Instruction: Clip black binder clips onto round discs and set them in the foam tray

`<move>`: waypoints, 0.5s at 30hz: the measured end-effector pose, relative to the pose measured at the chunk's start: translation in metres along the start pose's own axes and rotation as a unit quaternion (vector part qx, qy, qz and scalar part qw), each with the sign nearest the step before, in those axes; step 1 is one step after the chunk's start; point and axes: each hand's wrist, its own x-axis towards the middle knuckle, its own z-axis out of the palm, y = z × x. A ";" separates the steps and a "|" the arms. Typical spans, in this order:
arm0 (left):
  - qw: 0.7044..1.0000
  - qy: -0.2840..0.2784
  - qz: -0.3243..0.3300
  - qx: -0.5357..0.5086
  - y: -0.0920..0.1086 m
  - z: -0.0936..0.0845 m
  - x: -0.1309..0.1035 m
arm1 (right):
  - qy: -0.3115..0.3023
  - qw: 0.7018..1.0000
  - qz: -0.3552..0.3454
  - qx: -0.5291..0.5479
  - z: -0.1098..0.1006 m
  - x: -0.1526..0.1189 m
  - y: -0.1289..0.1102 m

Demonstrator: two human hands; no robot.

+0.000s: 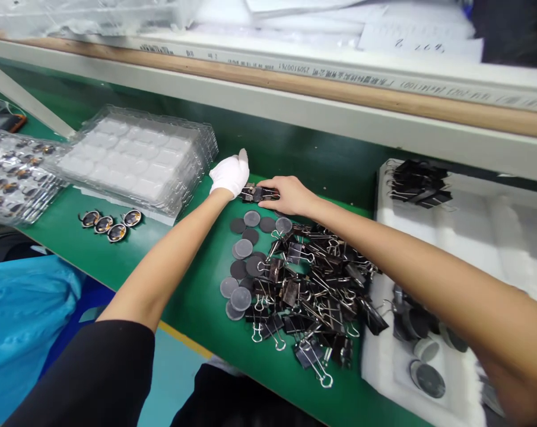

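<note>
My left hand, in a white glove, is closed at the left end of a pair of black binder clips; its fingertips are mostly hidden behind the hand. My bare right hand grips the right end of these clips between thumb and fingers. Whatever the clips bite on is too small to make out. Just below, dark grey and translucent round discs lie scattered on the green table. A large heap of loose binder clips spreads beneath my right forearm.
Stacked clear plastic trays stand at the left, beside trays of small round pieces. Several round metal-rimmed pieces lie in front. A white foam box at the right holds clips and discs. A shelf edge crosses above my hands.
</note>
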 end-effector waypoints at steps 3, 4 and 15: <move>0.992 0.006 0.034 -0.120 -0.005 -0.012 -0.005 | -0.012 0.999 0.011 0.030 -0.011 -0.001 -0.006; 0.984 0.013 0.067 -0.164 -0.007 -0.019 -0.010 | -0.020 0.999 0.012 0.045 -0.018 -0.004 -0.008; 0.954 0.015 0.293 -0.060 0.022 -0.080 -0.123 | -0.130 0.886 0.089 0.436 -0.068 -0.102 -0.043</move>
